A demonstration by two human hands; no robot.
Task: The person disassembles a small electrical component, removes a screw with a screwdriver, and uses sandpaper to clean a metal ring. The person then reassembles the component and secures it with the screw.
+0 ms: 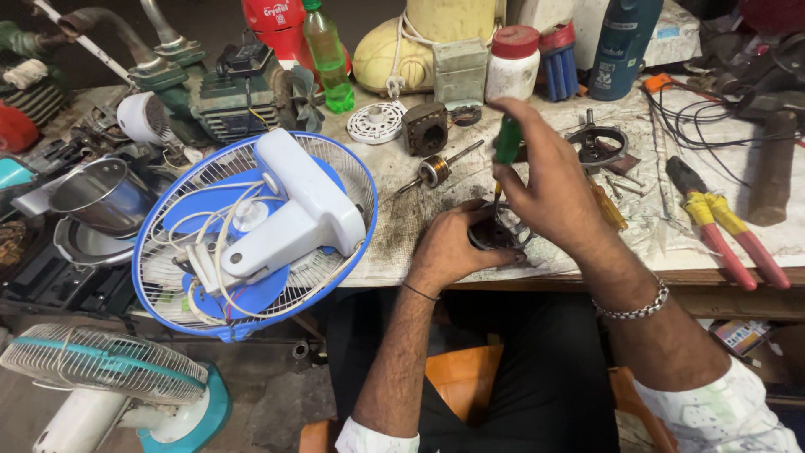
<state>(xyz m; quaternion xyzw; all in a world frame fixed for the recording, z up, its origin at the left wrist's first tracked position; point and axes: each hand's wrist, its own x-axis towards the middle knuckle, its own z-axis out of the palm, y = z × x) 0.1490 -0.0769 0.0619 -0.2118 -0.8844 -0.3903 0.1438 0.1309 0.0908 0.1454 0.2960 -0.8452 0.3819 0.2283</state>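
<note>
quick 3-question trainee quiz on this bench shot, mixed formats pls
1. True or false: the right hand holds a green-handled screwdriver upright over the round dark metal motor part.
2. What steadies that motor part at the bench edge? A) left hand B) red-and-yellow-handled pliers C) green plastic bottle
3. Fill in: the blue-and-white table fan lies to the ____ of the hands in the picture.

Key: 1 true; 2 A; 3 left.
</note>
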